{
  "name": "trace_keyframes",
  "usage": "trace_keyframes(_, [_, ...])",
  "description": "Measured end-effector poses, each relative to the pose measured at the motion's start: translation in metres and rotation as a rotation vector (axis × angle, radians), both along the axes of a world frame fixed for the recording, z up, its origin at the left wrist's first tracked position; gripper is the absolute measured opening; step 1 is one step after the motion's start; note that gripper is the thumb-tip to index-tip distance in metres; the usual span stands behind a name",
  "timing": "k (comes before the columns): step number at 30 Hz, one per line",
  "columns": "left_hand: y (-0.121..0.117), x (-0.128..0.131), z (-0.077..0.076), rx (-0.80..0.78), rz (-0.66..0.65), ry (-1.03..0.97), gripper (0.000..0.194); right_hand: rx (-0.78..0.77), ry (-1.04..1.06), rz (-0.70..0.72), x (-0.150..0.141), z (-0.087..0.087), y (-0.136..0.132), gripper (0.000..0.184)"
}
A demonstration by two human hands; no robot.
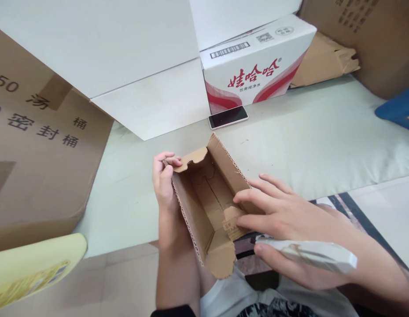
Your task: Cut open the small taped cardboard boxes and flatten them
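A small open brown corrugated box [209, 207] is held over my lap, its open top facing me. My left hand [163, 185] grips its left wall, fingertips curled over the far flap. My right hand [283, 220] rests on the box's right wall, fingers touching the inner flap near the bottom. Under the lower fingers of that hand lies a flat white object [310, 256], which looks like a tape dispenser or a packet; I cannot tell which.
A phone [228, 116] lies screen up on the pale surface [323, 141] behind the box. A white carton with red print [257, 66] stands past it. A large brown carton [42, 154] stands left, a yellow object [32, 268] at lower left, a blue item [399, 108] at right.
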State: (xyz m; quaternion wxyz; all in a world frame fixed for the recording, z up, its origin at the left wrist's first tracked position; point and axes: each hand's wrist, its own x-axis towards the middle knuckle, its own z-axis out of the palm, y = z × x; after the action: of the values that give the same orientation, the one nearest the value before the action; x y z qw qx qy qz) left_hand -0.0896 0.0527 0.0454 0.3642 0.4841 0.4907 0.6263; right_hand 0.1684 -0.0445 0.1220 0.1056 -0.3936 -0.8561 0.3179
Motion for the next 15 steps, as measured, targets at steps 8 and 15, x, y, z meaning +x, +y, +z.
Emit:
trace_keyframes(8, [0.0008, -0.0002, -0.0010, 0.019, 0.035, -0.001, 0.033, 0.008, -0.010, 0.020, -0.0015, 0.0000, 0.0001, 0.029])
trace_keyframes(15, [0.0025, 0.0026, -0.0048, 0.028, 0.018, -0.025, 0.036, 0.022, -0.004, 0.038, -0.0016, -0.0021, 0.0014, 0.030])
